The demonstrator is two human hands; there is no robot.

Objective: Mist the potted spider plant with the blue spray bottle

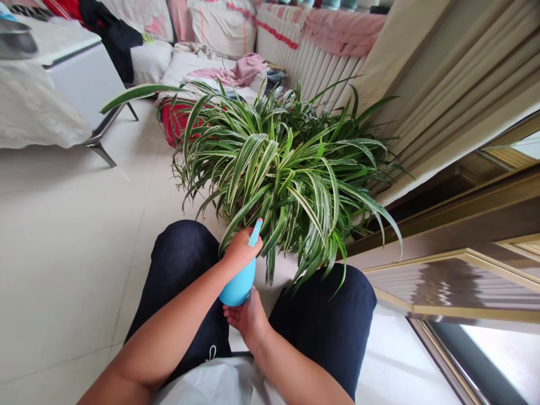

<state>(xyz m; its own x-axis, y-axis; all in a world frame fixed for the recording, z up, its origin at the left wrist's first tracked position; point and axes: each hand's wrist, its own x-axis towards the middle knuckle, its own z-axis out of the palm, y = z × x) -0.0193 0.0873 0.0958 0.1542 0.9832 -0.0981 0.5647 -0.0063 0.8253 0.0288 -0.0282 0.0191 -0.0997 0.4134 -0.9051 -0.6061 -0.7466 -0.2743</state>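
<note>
A light blue spray bottle (239,286) with a pink-tipped nozzle is held between my knees, its nozzle pointing at the plant. My left hand (241,251) is wrapped round the bottle's neck and trigger. Beneath the rounded base, my right hand (248,316) is cupped against the bottle, fingers curled toward the left. Just beyond the nozzle spreads a large bushy spider plant (274,169) with long green, pale-edged leaves. Some leaves look wet. Part of a pale pot (280,271) shows under the foliage; the rest is hidden.
A white table (88,84) with metal legs and a metal bowl (17,40) stands at the left. Behind the plant are a couch (169,76) with cloths and a covered radiator (314,70). Curtains (459,95) and a glossy brown, gold-trimmed panel (455,281) line the right. Pale tiles (63,253) cover the floor.
</note>
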